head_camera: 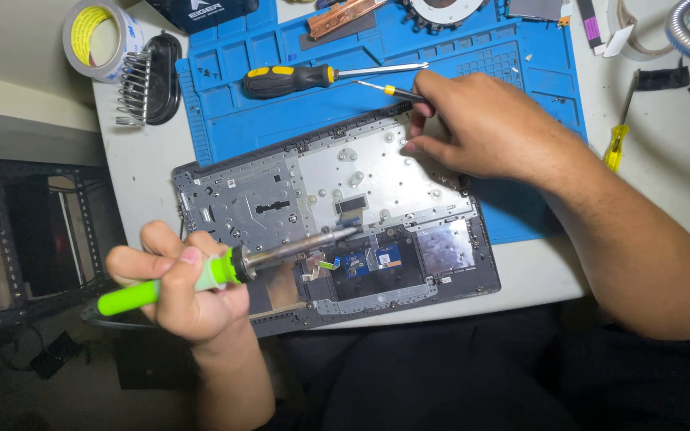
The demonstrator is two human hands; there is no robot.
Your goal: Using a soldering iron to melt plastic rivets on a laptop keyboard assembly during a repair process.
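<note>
The soldering iron [225, 267], with its green handle, is gripped in the closed left hand [181, 287]. Its metal tip reaches over the opened laptop case [337, 207], close to the small blue board, so the hot end stays away from the fingers. The case lies partly on the blue work mat [377, 88], probably to protect the white table [145, 168]. The right hand [481, 124] rests on the metal plate of the case, its fingers closed around a small yellow-and-black screwdriver [389, 89], probably to steady the case. A bigger screwdriver [313, 76] lies just beside it on the mat.
</note>
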